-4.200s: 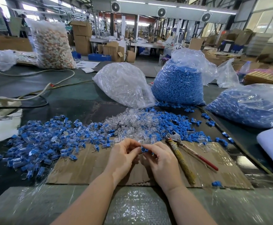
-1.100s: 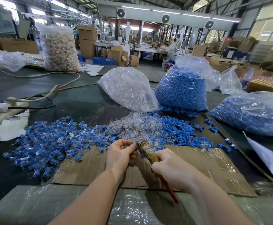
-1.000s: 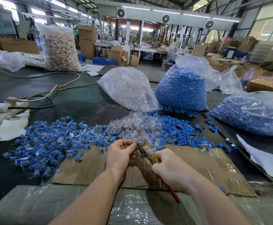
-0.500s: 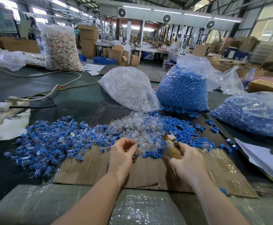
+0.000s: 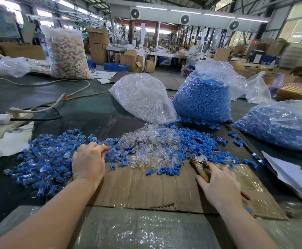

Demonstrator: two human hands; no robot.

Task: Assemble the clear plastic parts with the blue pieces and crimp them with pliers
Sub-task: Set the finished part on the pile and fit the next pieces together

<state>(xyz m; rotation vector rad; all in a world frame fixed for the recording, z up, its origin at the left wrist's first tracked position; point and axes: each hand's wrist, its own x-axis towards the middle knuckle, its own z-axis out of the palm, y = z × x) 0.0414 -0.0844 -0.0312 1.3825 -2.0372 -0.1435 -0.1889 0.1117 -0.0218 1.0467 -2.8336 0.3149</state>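
The left hand lies over the near edge of the heap of assembled blue-and-clear pieces, fingers curled down into it; whether it pinches one or has just let go cannot be told. The right hand rests with straight, spread fingers on the pliers, which lie on the cardboard sheet with their metal nose pointing toward the loose clear plastic parts and loose blue pieces in the middle of the table. The main risk is mixing: the finished heap runs straight into the unassembled clear parts, so a crimped piece dropped carelessly could land among the raw stock, or an uncrimped one get swept left. The pliers' red handle tip pokes out behind the right hand, so a hasty reach could nudge the tool off the cardboard and scatter the small blue pieces just beside it.
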